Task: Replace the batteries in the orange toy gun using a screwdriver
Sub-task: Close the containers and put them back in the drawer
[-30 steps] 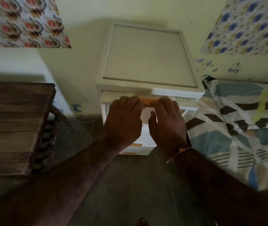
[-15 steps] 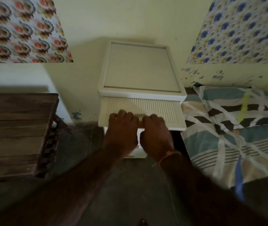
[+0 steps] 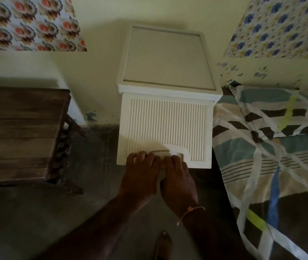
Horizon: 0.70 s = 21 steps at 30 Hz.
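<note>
We have both hands on the front of a white cabinet (image 3: 168, 59). The left hand (image 3: 140, 171) curls its grip over the lower edge of the ribbed front panel (image 3: 166, 128), fingers closed on the rim; the right hand (image 3: 177, 177) hooks its fingers into the handle recess (image 3: 170, 153) just beside it. The panel looks swung up and out toward us. No orange toy gun, no screwdriver, no batteries anywhere in sight; we judge they may be inside, hidden behind the panel.

The risk here: that panel is broad and thin plastic, held only at one edge. An uneven pull could twist it, or it could slip and drop shut on the fingers. Tugging hard could also drag the whole light cabinet forward.

Now the room, left to right: a dark wooden table (image 3: 18, 132) stands well apart from the cabinet, a patterned cloth (image 3: 27, 23) hangs above it, a dim grey floor (image 3: 36, 222) runs below, a pale yellow wall (image 3: 100, 53) stands behind, and a bed (image 3: 271, 156) with a striped sheet presses close against the cabinet's right side.
</note>
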Available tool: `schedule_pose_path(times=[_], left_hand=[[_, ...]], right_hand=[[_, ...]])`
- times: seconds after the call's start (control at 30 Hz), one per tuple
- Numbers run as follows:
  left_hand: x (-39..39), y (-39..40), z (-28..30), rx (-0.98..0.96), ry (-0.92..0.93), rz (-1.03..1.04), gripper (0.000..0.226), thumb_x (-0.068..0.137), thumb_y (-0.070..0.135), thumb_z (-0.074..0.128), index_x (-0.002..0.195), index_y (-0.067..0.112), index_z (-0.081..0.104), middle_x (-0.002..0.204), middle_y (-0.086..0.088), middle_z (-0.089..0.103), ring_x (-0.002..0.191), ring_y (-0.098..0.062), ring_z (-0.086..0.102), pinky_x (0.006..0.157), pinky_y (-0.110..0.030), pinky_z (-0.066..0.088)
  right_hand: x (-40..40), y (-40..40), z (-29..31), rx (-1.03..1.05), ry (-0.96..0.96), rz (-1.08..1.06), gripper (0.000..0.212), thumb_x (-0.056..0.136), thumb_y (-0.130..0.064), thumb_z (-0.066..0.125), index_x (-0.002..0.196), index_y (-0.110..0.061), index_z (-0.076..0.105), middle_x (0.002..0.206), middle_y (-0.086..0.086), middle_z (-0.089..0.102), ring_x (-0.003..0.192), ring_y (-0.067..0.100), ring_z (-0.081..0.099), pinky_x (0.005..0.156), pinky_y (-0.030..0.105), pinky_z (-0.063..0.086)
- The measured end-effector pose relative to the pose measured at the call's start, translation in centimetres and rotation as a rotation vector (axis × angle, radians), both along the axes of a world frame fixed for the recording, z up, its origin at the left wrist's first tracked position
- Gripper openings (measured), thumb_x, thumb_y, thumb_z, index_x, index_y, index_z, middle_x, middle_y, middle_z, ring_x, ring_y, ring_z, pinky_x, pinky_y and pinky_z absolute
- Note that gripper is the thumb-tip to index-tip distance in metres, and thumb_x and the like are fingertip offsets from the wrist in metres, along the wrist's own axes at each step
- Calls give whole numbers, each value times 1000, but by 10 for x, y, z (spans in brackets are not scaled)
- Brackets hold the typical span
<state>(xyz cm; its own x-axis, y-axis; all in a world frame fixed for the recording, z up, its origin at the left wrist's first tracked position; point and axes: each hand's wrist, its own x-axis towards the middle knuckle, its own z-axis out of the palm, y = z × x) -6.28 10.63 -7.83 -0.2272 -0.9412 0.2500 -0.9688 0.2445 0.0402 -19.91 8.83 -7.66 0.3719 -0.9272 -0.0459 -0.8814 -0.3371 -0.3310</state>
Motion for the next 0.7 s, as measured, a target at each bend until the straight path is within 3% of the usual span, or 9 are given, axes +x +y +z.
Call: schedule_pose_path(times=[0.1,0.2,0.33,0.43,0.53,0.7], left_hand=[[0,-12,-16,169,-54,48,61,68,39,79,121,15,61,116,-6,62,105,-30,54,90,-49,42],[0,-24,-28,278,-62,67,69,72,33,78,134,14,53,130,-8,55,108,-30,52,89,-47,43],[5,-47,-40,373,-28,115,78,87,27,63,152,16,22,154,-7,30,125,-31,43,100,-50,41],[7,-73,-52,427,-23,149,82,87,27,63,153,16,15,157,-5,24,130,-33,40,106,-57,38],[9,-100,-60,453,-29,182,85,84,26,67,152,16,18,156,-4,27,134,-34,36,109,-59,34],[11,-129,-71,488,-29,219,94,80,24,70,153,14,13,156,-2,22,136,-34,31,110,-61,26]], right_hand=[[-1,-13,-13,67,-47,-1,60,82,-14,58,138,-19,36,139,-1,36,117,18,46,88,33,52],[-1,-31,-27,123,1,16,66,86,-17,55,145,-18,27,148,0,31,125,20,42,95,37,49],[-12,-66,-42,145,100,12,66,87,-18,52,148,-16,25,152,4,28,122,26,45,97,41,47],[-20,-96,-56,157,173,50,69,89,-21,51,150,-18,21,156,3,23,126,28,42,101,45,42],[-20,-119,-66,178,225,95,77,87,-22,54,152,-19,14,160,2,12,141,28,25,111,49,30],[-15,-147,-76,188,271,110,81,87,-19,52,153,-17,6,162,1,5,147,29,11,112,50,27]])
